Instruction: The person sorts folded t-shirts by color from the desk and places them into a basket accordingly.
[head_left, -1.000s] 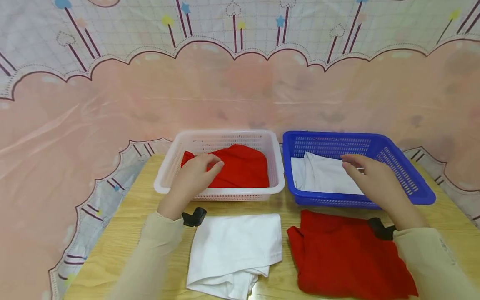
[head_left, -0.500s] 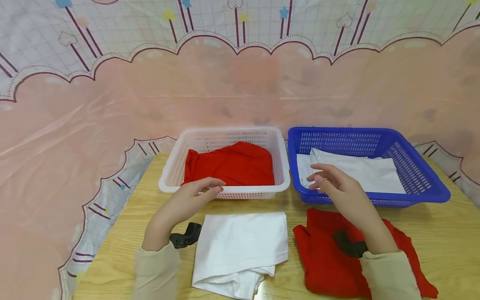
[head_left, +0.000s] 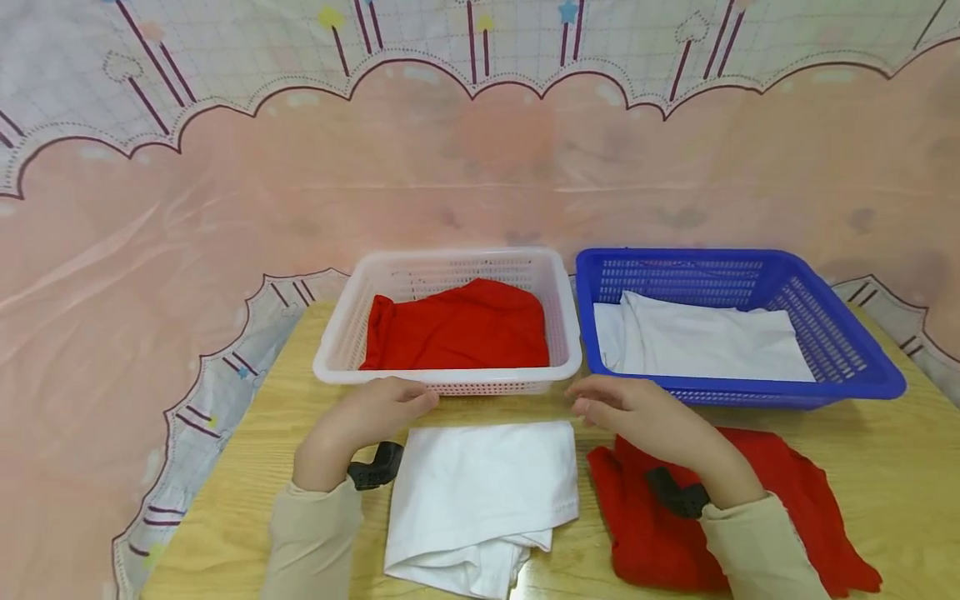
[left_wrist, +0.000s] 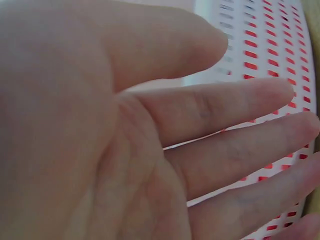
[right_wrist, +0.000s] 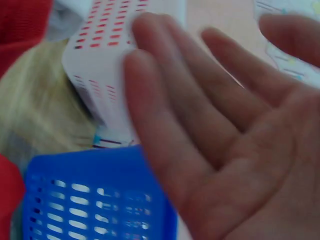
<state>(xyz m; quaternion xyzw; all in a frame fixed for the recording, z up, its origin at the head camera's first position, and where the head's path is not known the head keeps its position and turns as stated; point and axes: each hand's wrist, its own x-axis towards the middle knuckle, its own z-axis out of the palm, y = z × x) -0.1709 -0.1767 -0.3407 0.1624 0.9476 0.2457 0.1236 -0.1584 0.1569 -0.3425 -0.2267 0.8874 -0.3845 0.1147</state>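
My left hand (head_left: 367, 417) is in front of the white basket (head_left: 330, 350), over the table near the left edge of a folded white cloth (head_left: 480, 483). In the left wrist view its fingers (left_wrist: 215, 107) are straight and hold nothing. My right hand (head_left: 637, 412) hovers between the blue basket (head_left: 855, 387) and a folded red cloth (head_left: 802, 492), partly covering both. Its fingers (right_wrist: 165, 120) look straight and slightly blurred in the right wrist view, with nothing in them. Red cloth (head_left: 465, 329) lies inside the white basket, and white cloth (head_left: 705, 337) inside the blue one.
The two baskets stand side by side at the back of the wooden table (head_left: 232, 492). Behind them hangs a patterned pink and white curtain (head_left: 375, 183). A black wrist device (head_left: 378, 467) is on the left wrist, another black device (head_left: 678, 493) on the right.
Both hands have drawn back from over the baskets toward the front. The right hand has also moved left, away from the white cloth in the blue basket. The cloths stay put.
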